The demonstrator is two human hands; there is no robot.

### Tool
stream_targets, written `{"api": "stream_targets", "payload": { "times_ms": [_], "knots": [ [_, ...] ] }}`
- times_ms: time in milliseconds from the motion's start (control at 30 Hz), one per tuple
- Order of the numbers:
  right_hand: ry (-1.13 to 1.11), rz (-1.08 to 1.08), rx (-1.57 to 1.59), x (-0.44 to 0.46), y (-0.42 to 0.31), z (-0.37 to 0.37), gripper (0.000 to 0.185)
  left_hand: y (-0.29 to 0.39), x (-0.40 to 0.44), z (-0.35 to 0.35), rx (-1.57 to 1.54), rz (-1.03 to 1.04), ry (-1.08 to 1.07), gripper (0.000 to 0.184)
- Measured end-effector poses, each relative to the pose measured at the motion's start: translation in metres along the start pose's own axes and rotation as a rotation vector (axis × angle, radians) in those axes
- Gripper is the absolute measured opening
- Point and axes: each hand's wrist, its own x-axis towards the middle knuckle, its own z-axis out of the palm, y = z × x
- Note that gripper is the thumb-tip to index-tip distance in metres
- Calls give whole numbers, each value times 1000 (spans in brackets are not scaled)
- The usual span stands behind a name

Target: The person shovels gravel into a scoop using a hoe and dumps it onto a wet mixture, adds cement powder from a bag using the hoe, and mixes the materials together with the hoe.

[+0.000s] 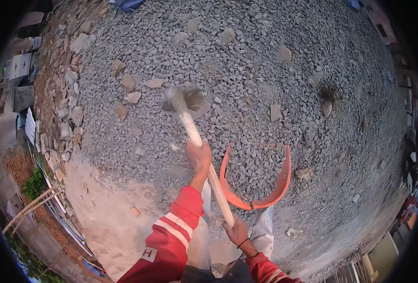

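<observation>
My left hand (199,154) is wrapped round the upper part of a long wooden handle (214,181). Lower down, my right hand (238,232) grips the same handle near its end. At the far end of the handle, a grey hammer head (173,97) is beside or against a grey stone (195,99) on the gravel; the exact contact is unclear. To the right of the handle lies a curved orange band (286,177), with gravel inside its curve.
Grey gravel (246,56) spreads ahead, with larger loose stones (128,82) on it. Pale dusty ground (100,193) lies at the lower left. Rubble, bricks (20,166) and bamboo poles (34,203) line the left side.
</observation>
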Motion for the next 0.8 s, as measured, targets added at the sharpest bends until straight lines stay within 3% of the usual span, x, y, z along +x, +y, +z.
{"api": "stream_targets", "payload": {
  "times_ms": [67, 100, 133, 200, 233, 300, 433, 633, 800],
  "knots": [
    [145, -94, 311, 85, -53, 32, 30, 48, 74, -2, 74, 163, 45, 42],
    [209, -197, 304, 132, -72, 50, 30, 70, 114, -2, 152, 284, 61, 45],
    [113, -192, 359, 171, -107, 51, 33, 104, 142, -8, 133, 342, 82, 46],
    [73, -223, 580, 245, -177, 45, 36, 137, 200, -2, 253, 331, 7, 48],
    [-43, -272, 885, 296, -183, 58, 35, 136, 227, 11, 326, 289, -21, 48],
    [-42, -243, 1032, 333, -225, 55, 34, 124, 261, 32, 396, 208, -68, 48],
    [173, -104, 1026, 314, -211, 82, 19, 80, 260, 58, 412, 138, -125, 50],
    [-15, 213, 1016, 211, -174, 28, 14, 31, 187, 59, 388, 39, -225, 51],
    [3, 274, 958, 164, -122, 18, 11, -35, 147, 93, 346, -32, -233, 45]
  ]
}}
